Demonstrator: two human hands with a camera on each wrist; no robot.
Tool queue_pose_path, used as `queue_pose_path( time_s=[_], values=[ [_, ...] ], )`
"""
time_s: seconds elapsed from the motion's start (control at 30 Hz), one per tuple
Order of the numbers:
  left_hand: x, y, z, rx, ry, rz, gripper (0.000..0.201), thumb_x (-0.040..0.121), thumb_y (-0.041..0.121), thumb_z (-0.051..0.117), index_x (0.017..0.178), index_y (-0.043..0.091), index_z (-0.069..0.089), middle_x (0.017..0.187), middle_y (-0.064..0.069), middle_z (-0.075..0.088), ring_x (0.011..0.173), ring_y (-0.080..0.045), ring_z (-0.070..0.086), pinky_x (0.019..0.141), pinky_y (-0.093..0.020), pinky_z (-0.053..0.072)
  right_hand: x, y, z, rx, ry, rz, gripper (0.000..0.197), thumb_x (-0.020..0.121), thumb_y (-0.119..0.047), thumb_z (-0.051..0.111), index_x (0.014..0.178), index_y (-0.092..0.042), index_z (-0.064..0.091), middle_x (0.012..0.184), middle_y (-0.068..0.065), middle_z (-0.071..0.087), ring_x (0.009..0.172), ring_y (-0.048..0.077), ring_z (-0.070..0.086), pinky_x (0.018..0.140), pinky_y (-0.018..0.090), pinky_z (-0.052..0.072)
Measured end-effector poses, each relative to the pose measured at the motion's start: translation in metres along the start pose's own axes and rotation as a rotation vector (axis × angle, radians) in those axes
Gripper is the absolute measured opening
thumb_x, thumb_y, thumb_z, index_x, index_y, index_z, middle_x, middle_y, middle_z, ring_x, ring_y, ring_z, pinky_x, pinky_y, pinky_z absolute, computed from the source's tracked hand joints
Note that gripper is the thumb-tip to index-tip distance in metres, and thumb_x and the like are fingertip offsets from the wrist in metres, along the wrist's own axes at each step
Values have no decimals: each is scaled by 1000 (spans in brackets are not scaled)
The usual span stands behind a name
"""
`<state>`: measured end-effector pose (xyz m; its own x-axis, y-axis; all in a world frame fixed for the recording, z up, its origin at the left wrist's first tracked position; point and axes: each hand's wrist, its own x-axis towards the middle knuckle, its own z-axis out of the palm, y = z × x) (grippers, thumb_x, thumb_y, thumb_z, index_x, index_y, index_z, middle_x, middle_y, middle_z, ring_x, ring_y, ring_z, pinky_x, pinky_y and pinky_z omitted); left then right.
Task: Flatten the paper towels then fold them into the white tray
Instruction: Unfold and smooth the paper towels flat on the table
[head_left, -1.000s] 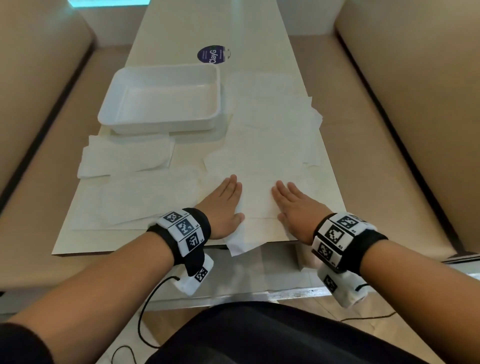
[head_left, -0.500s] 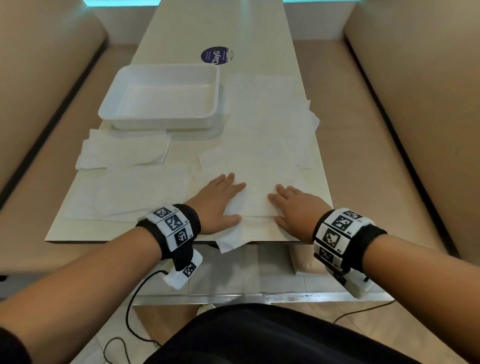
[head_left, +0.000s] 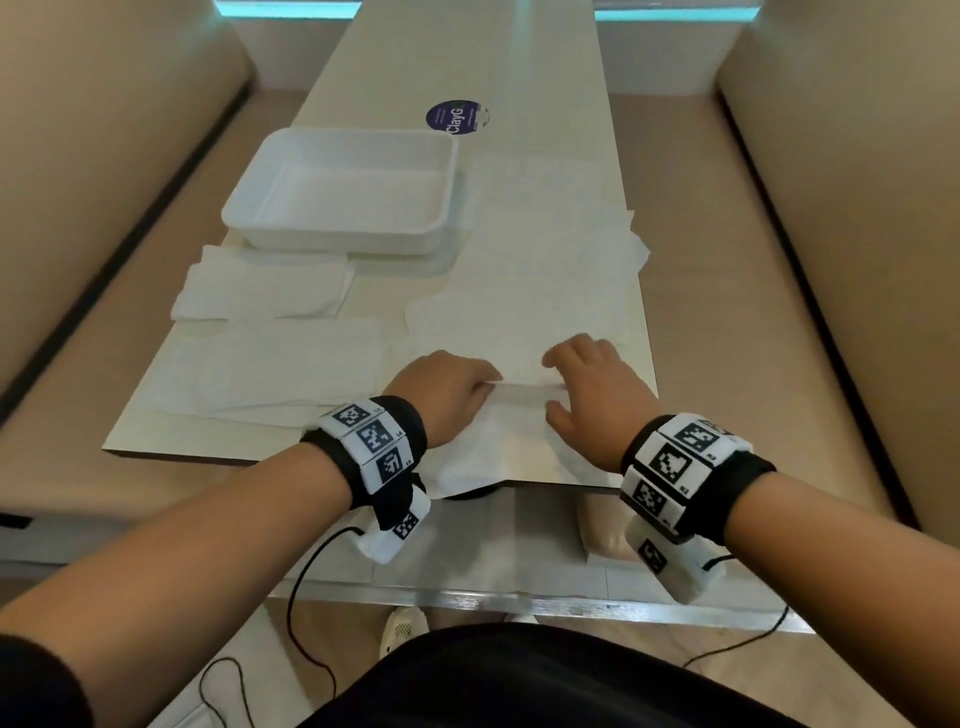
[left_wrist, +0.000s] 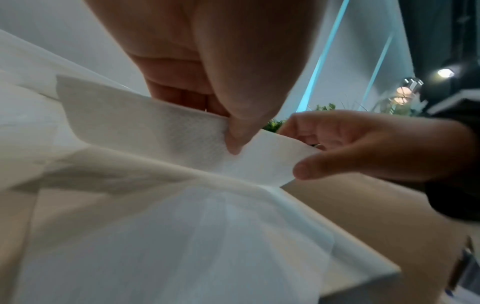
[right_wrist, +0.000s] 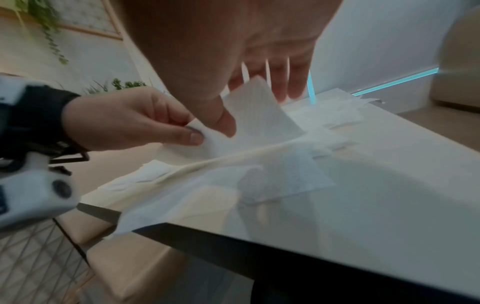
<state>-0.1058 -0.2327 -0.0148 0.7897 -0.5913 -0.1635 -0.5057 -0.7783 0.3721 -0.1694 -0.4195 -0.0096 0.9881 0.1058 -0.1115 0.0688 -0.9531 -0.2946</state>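
A white paper towel (head_left: 511, 431) lies at the table's near edge, one corner hanging over it. My left hand (head_left: 452, 389) pinches a raised fold of this towel (left_wrist: 161, 131) between thumb and fingers. My right hand (head_left: 592, 395) pinches the same fold (right_wrist: 259, 115) from the right. The fold stands up as a ridge between both hands. The white tray (head_left: 291, 228) sits empty at the far left of the table. Several more towels lie flat: one (head_left: 270, 291) in front of the tray, one (head_left: 280, 369) left of my left hand, others (head_left: 545, 249) right of the tray.
The pale table (head_left: 467, 62) is narrow, with beige bench seats (head_left: 831, 260) on both sides. A round purple sticker (head_left: 452, 117) lies beyond the tray. Cables hang from my wrist cameras below the table edge (head_left: 561, 486).
Both hands lay flat on the towel before. Their fingers have now curled and pinched up a fold of it between them.
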Motion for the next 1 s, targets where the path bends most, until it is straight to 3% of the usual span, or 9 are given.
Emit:
queue_pose_path(
  time_s=[0.07, 0.13, 0.2, 0.3, 0.4, 0.5, 0.67, 0.87, 1.0],
  values=[
    [-1, -5, -10, -85, 68, -30, 26, 99, 27, 45, 115, 22, 65, 110, -3, 70, 101, -25, 63, 86, -36, 48, -5, -7, 0, 47, 196, -92, 24, 78, -18, 63, 98, -9, 53, 100, 7, 51, 91, 26, 45, 77, 40, 43],
    [-2, -13, -21, -119, 118, -49, 25, 98, 25, 46, 114, 21, 65, 112, -3, 70, 103, -26, 62, 87, -37, 48, -9, -16, 3, 82, 198, -192, 18, 76, -16, 64, 87, -11, 52, 90, 6, 52, 84, 27, 47, 71, 38, 42],
    [-3, -21, -33, -118, 154, -53, 26, 98, 23, 46, 117, 19, 64, 115, -4, 68, 107, -26, 61, 90, -37, 47, -11, -26, 12, 82, 22, -249, 19, 79, -22, 63, 94, -15, 55, 98, 3, 55, 93, 24, 49, 78, 39, 44],
    [-7, -33, -54, -134, 196, -48, 25, 98, 20, 47, 114, 16, 65, 112, -6, 69, 105, -26, 61, 88, -33, 47, -11, -35, 32, -5, -249, -277, 56, 74, -29, 68, 126, -22, 49, 130, -1, 47, 116, 21, 43, 94, 37, 42],
    [-13, -49, -75, -159, 219, -60, 23, 99, 21, 47, 110, 12, 65, 106, -6, 69, 100, -24, 61, 80, -27, 42, -9, -41, 45, -113, -272, -294, 68, 71, -17, 68, 134, -21, 44, 138, 1, 41, 121, 25, 42, 92, 39, 44],
    [-20, -70, -92, -172, 207, -101, 23, 99, 26, 47, 105, 13, 65, 99, -4, 67, 94, -23, 57, 73, -26, 36, -10, -47, 48, -108, -193, -253, 54, 77, -12, 62, 128, -20, 50, 133, 1, 46, 116, 26, 44, 86, 38, 45],
    [-25, -113, -103, -154, 145, -187, 19, 98, 27, 47, 96, 14, 61, 90, -5, 63, 84, -24, 55, 59, -24, 35, -8, -55, 40, -9, -157, -183, 21, 92, -30, 51, 109, -25, 61, 118, -6, 57, 108, 18, 51, 86, 33, 45],
    [-23, -152, -89, -121, 55, -269, 20, 98, 30, 48, 96, 13, 59, 96, -8, 63, 86, -26, 55, 64, -31, 34, 5, -62, 10, 35, -46, -37, 22, 97, -33, 43, 104, -22, 61, 101, -3, 67, 91, 22, 60, 80, 35, 47],
    [-16, -164, -78, -109, 46, -313, 30, 95, 32, 55, 117, 13, 55, 112, -11, 62, 87, -21, 49, 75, -29, 36, 31, -66, -11, 56, 21, 53, 21, 97, -32, 43, 104, -22, 60, 101, -3, 66, 90, 23, 60, 81, 37, 48]
  ],
)
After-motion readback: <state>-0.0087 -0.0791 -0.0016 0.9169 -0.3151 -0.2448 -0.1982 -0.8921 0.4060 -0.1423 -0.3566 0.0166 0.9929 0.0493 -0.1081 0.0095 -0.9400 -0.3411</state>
